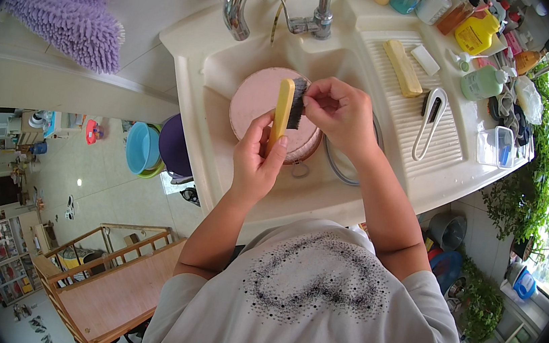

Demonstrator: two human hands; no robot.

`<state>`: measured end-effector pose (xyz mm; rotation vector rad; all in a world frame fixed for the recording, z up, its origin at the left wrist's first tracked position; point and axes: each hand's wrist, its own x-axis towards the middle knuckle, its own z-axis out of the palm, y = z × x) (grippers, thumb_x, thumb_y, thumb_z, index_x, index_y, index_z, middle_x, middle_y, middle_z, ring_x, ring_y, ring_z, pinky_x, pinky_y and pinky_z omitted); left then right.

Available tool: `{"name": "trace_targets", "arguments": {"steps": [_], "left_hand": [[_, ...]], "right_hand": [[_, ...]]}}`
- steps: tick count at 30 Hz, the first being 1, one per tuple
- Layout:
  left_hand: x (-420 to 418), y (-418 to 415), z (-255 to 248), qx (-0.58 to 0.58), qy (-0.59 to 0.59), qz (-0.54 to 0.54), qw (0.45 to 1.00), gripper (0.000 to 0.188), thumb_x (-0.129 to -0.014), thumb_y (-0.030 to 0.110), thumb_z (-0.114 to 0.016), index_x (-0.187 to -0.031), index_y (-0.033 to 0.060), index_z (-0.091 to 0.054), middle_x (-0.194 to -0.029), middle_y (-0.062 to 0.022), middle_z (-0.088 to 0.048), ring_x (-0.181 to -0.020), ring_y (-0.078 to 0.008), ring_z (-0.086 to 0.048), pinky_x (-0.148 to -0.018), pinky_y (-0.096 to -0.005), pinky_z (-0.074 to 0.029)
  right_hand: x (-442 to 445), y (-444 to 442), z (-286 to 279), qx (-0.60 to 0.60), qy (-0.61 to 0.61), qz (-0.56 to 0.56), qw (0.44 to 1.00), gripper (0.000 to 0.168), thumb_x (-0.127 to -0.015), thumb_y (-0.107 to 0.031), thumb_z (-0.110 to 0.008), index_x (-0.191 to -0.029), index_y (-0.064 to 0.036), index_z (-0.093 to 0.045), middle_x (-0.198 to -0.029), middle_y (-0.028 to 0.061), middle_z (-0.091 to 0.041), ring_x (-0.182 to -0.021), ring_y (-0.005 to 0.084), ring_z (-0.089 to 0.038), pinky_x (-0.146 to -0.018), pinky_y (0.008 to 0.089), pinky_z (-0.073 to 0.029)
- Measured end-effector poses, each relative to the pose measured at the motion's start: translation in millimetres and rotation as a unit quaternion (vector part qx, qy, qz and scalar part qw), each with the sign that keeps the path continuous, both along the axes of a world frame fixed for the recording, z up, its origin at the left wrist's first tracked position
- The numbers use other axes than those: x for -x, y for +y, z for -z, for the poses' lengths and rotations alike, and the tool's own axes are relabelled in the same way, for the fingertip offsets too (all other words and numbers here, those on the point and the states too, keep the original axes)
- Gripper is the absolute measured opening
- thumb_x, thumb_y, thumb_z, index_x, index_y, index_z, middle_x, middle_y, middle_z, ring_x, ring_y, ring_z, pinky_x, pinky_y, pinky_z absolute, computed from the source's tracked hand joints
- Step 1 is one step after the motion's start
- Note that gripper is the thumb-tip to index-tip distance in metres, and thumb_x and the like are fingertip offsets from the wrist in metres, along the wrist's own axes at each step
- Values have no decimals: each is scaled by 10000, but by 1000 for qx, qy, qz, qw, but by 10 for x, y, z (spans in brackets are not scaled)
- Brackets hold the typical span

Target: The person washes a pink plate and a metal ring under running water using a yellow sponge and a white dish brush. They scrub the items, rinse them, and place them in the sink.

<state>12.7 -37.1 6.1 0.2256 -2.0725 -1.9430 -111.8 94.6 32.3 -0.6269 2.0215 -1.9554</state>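
Observation:
My left hand (258,158) grips the yellow handle of a scrubbing brush (283,114), holding it upright above the sink. Its dark bristles face right. At the bristles' edge, the fingertips of my right hand (341,110) are pinched together; whether they hold a bristle or some small bit is too small to tell. Beneath both hands, a round pink lid-like object (258,88) with a metal loop at its near side rests in the cream sink basin (215,159). A ring-shaped grey rim (339,163) shows to its right, partly hidden by my right forearm.
A chrome faucet (239,15) arches over the basin. On the ribbed washboard (441,134) lie a yellow bar (402,68), a white block (425,60) and a white-handled brush (430,123). Several bottles (477,32) crowd the right ledge near a clear plastic box (495,147). A purple chenille cloth (75,22) hangs left.

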Motion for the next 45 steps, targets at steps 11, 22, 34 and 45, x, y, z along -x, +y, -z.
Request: {"name": "trace_targets", "arguments": {"steps": [11, 22, 34, 45], "left_hand": [[19, 24, -90, -93, -5, 14, 996, 386, -959, 87, -517, -1323, -12, -432, -732, 7, -518, -498, -16, -399, -435, -167, -328], [4, -5, -16, -10, -4, 8, 1000, 386, -949, 65, -525, -1315, -19, -435, -745, 4, -525, -502, -20, -421, -440, -175, -345], [30, 38, -174, -146, -28, 30, 988, 387, -967, 127, -509, -1316, -17, -427, -700, -2, -517, -446, -10, -380, -393, -157, -304], [23, 3, -76, -81, -6, 19, 997, 393, -958, 91, -519, -1325, -14, -424, -743, 6, -524, -501, -9, -401, -428, -162, -321]], "right_hand": [[-46, -22, 26, 49, -7, 17, 999, 106, -813, -15, -695, -895, 31, -646, -795, 55, -685, -743, 90, -666, -696, 236, -552], [-12, -1, -1, -4, 5, 6, 1000, 76, -811, -11, -676, -868, 34, -651, -767, 62, -686, -717, 95, -663, -696, 241, -552], [0, 29, -32, 99, -100, -35, 989, 42, -852, 15, -624, -874, 50, -616, -844, 48, -655, -794, 119, -664, -750, 259, -561], [-33, 41, -85, 51, -46, -27, 997, 125, -858, -10, -651, -950, 73, -635, -857, 80, -686, -795, 118, -674, -745, 244, -555]]}}
